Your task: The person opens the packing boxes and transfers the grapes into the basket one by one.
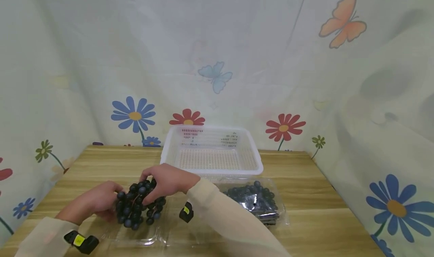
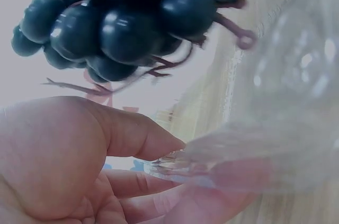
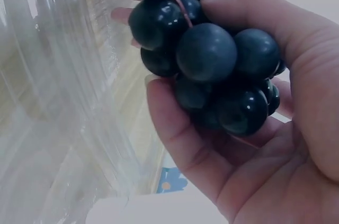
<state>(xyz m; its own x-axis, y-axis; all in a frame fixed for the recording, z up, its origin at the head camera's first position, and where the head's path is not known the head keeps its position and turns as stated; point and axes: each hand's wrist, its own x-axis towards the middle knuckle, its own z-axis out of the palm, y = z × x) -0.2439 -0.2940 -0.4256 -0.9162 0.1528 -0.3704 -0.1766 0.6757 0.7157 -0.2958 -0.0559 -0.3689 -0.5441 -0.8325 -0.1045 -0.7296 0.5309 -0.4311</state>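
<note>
My right hand [image 1: 167,178] grips a bunch of dark grapes [image 1: 130,210], with the thumb and fingers curled round it in the right wrist view. The bunch hangs over a clear plastic box [image 1: 145,242] on the table's left front. In the left wrist view, my left hand [image 2: 79,155] pinches the rim of the clear box [image 2: 280,144] between thumb and fingers. Grapes [image 2: 130,33] and bare stems are above that hand, apart from its thumb. The box's inside is partly hidden by the bunch and the right forearm.
A white perforated plastic basket [image 1: 211,171] stands behind the hands, near the back of the wooden table [image 1: 315,211]. Right of the right forearm, a clear plastic box holds more dark grapes [image 1: 252,196]. A flower-printed curtain [image 1: 237,34] encloses the table's back and sides.
</note>
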